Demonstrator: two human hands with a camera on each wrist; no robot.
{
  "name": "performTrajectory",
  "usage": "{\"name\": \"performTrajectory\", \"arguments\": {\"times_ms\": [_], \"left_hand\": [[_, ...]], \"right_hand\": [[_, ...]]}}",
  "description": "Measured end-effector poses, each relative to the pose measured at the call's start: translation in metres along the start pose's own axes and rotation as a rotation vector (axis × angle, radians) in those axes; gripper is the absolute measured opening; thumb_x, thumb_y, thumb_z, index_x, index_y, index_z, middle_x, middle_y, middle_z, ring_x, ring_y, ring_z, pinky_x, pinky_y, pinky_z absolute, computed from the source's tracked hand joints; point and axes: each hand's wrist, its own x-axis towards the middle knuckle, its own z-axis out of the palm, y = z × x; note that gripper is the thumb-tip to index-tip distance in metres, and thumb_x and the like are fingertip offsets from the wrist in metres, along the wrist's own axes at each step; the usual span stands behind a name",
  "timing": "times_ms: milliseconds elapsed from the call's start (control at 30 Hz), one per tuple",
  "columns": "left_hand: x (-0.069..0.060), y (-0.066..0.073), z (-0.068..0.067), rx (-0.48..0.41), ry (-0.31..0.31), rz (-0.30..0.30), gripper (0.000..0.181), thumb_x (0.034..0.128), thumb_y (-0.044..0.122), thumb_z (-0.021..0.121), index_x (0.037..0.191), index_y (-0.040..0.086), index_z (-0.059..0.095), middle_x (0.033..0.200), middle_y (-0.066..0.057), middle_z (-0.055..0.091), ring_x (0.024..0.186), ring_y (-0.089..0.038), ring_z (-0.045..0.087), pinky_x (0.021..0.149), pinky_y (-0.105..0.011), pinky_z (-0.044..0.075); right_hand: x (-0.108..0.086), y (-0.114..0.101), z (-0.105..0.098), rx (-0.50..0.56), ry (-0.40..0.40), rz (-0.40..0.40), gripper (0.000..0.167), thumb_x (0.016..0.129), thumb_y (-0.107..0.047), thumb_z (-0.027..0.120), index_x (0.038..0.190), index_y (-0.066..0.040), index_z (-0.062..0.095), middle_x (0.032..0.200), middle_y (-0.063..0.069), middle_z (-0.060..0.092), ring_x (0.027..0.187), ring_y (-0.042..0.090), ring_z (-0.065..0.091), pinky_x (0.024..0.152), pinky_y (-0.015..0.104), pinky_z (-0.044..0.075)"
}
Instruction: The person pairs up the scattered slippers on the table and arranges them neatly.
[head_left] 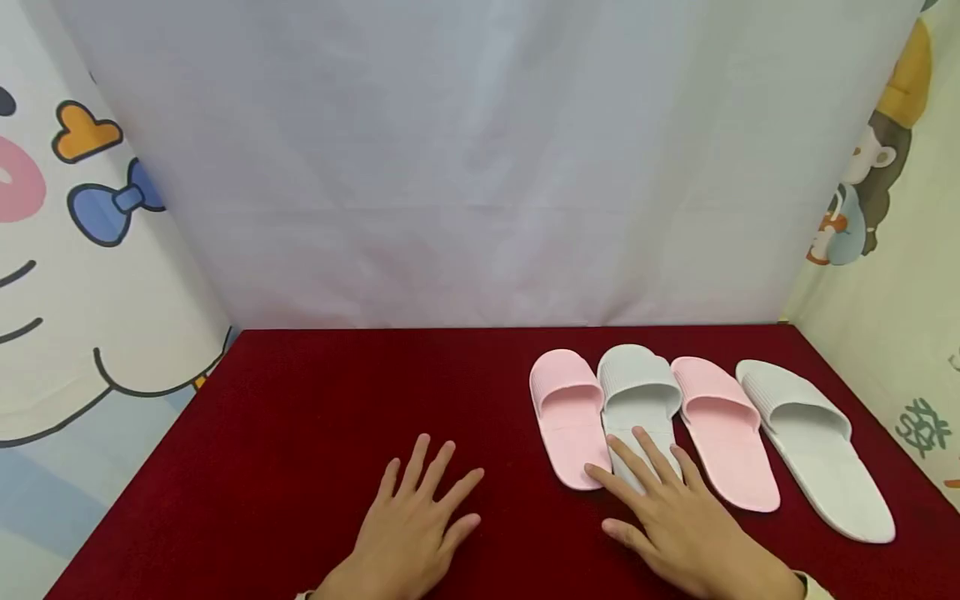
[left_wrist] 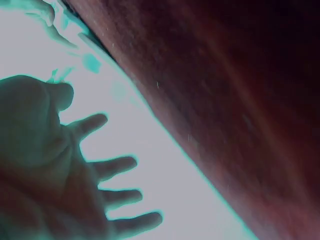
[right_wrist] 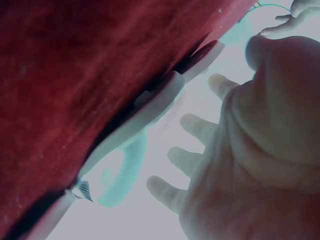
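Toward the right, slippers lie side by side, toes pointing to the back: a pink slipper (head_left: pixel 564 377), a white slipper (head_left: pixel 637 373), another pink slipper (head_left: pixel 716 387) and a white slipper (head_left: pixel 840 475) at the far right. My right hand (head_left: pixel 678 525), fingers spread, hovers over the heel of the inner white slipper and hides part of it. In the right wrist view, a gap shows between the right hand (right_wrist: pixel 260 145) and the slippers. Left of them, my left hand (head_left: pixel 405 529) is spread above the table and holds nothing. The left wrist view shows its palm (left_wrist: pixel 45 160) off the surface.
A dark red cloth covers the table (head_left: pixel 337 400). Behind it hangs a pale curtain (head_left: pixel 480 167). Printed cartoon sheets flank the table, one on the left (head_left: pixel 67 275) and one on the right (head_left: pixel 900 333).
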Motion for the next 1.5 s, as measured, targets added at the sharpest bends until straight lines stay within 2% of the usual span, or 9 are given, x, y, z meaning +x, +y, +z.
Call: {"name": "performTrajectory", "arguments": {"times_ms": [133,333,567,700,800,933,1067,1333,1500], "left_hand": [[0.014,0.008,-0.002,0.04,0.012,0.031,0.048,0.1034,0.049,0.04,0.148,0.034,0.045,0.162,-0.01,0.033,0.153,-0.039,0.019,0.113,-0.064,0.031],[0.052,0.033,0.0,0.091,-0.031,0.071,0.049,0.1035,0.051,0.038,0.15,0.036,0.041,0.161,-0.007,0.033,0.152,-0.036,0.023,0.111,-0.058,0.037],[0.098,0.051,0.004,0.277,0.051,0.085,0.05,0.1031,0.053,0.037,0.15,0.037,0.04,0.157,-0.006,0.04,0.15,-0.033,0.031,0.11,-0.051,0.041],[0.118,0.055,0.004,0.373,0.065,0.073,0.054,0.1028,0.054,0.037,0.153,0.034,0.037,0.157,-0.007,0.04,0.149,-0.032,0.032,0.11,-0.05,0.041],[0.131,0.058,0.002,0.407,0.073,0.077,0.057,0.1027,0.055,0.037,0.154,0.031,0.035,0.156,-0.008,0.041,0.148,-0.032,0.033,0.109,-0.049,0.041],[0.148,0.064,-0.001,0.406,0.1,0.083,0.06,0.1029,0.055,0.036,0.156,0.027,0.031,0.155,-0.009,0.042,0.147,-0.031,0.036,0.108,-0.048,0.043],[0.163,0.07,-0.001,0.386,0.109,0.075,0.064,0.1022,0.055,0.039,0.156,0.022,0.03,0.155,-0.011,0.041,0.145,-0.031,0.038,0.106,-0.046,0.045],[0.184,0.075,0.007,0.353,0.057,0.061,0.069,0.1035,0.054,0.036,0.157,0.011,0.027,0.159,-0.012,0.037,0.147,-0.031,0.036,0.109,-0.046,0.044],[0.19,0.074,0.018,0.296,0.064,0.082,0.065,0.1033,0.053,0.038,0.155,0.014,0.032,0.155,-0.012,0.04,0.143,-0.031,0.04,0.106,-0.045,0.046]], "right_hand": [[0.001,0.008,-0.002,-0.041,-0.018,-0.016,0.051,0.098,-0.057,0.049,0.145,-0.037,0.048,0.157,-0.002,0.042,0.148,0.028,0.03,0.108,0.054,0.032],[0.002,0.017,-0.006,-0.078,-0.03,-0.032,0.053,0.098,-0.057,0.048,0.146,-0.035,0.047,0.156,-0.001,0.043,0.146,0.028,0.033,0.107,0.053,0.036],[0.001,0.019,-0.003,-0.103,0.023,-0.054,0.053,0.098,-0.058,0.047,0.145,-0.034,0.049,0.154,-0.001,0.047,0.144,0.028,0.038,0.105,0.049,0.038],[0.006,0.02,-0.002,-0.122,0.066,-0.085,0.052,0.099,-0.059,0.043,0.144,-0.034,0.05,0.152,0.0,0.048,0.143,0.028,0.039,0.104,0.048,0.037],[0.012,0.025,-0.006,-0.129,0.087,-0.099,0.053,0.1,-0.059,0.041,0.145,-0.033,0.05,0.152,0.001,0.048,0.142,0.027,0.04,0.104,0.048,0.036],[0.023,0.046,-0.015,-0.105,0.095,-0.107,0.051,0.101,-0.054,0.045,0.146,-0.029,0.049,0.15,0.004,0.049,0.14,0.029,0.041,0.104,0.049,0.038],[0.035,0.081,-0.018,-0.08,0.102,-0.08,0.049,0.099,-0.045,0.054,0.142,-0.022,0.052,0.144,0.009,0.052,0.137,0.031,0.043,0.1,0.052,0.041],[0.043,0.144,-0.005,-0.068,0.103,-0.011,0.047,0.094,-0.029,0.062,0.136,-0.01,0.056,0.135,0.013,0.057,0.128,0.031,0.048,0.093,0.053,0.042],[0.041,0.16,0.0,-0.022,-0.016,0.119,0.048,0.1,-0.035,0.052,0.141,-0.011,0.052,0.137,0.018,0.056,0.13,0.039,0.046,0.101,0.057,0.034]]}}
